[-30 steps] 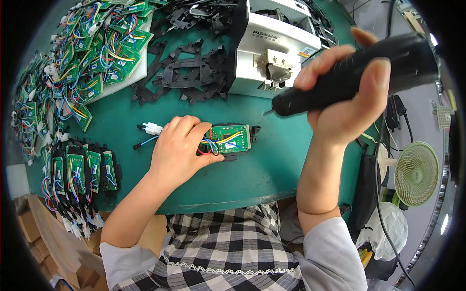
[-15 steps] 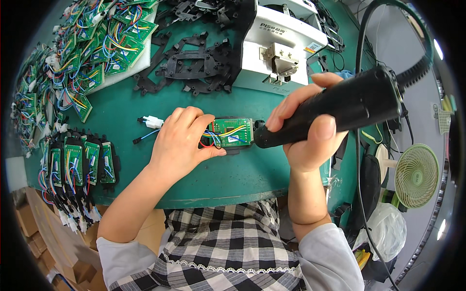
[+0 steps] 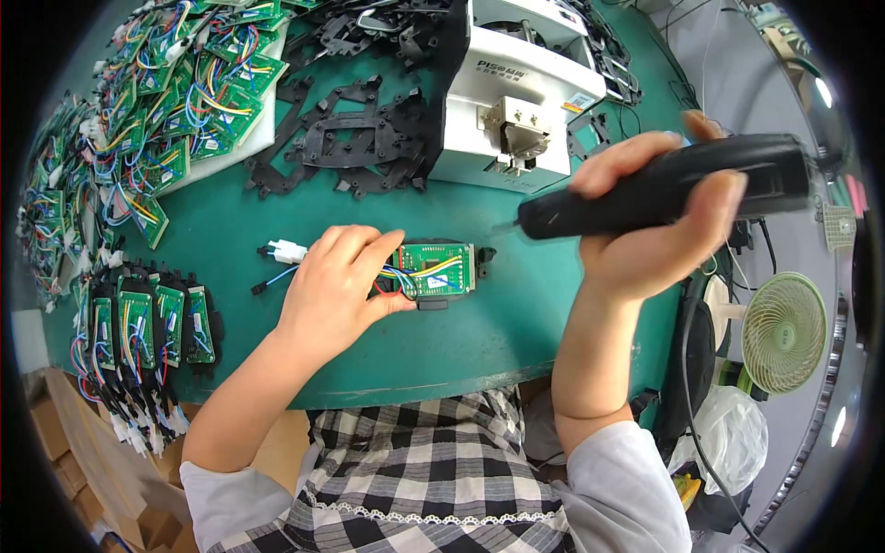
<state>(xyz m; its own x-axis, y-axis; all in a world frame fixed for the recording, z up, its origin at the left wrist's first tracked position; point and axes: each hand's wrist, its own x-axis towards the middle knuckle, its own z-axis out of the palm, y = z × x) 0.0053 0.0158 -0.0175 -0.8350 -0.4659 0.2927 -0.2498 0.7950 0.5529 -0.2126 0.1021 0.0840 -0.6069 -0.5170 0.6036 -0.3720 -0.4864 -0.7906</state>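
My left hand [image 3: 341, 290] is closed on the left end of a green circuit board [image 3: 442, 269], thumb at its near edge and fingers over the far edge. The board sits in a black plastic frame [image 3: 483, 262] flat on the table. Coloured wires cross the board, and a white connector [image 3: 286, 251] sticks out left of the hand. My right hand [image 3: 636, 221] grips a black corded electric screwdriver [image 3: 664, 192], held in the air right of the board. Its thin bit, blurred, points left toward the white machine's front and is apart from the board.
A white screw-feeder machine [image 3: 502, 88] stands at the back, beside black plastic frames [image 3: 355, 138]. Wired circuit boards [image 3: 198, 101] are heaped at the back left. Several framed boards [image 3: 138, 323] lie in a row at the left. A green fan [image 3: 784, 334] stands at the right.
My right hand has lifted the screwdriver off the right end of the board's frame and moved it right and up. The left hand stays on the board.
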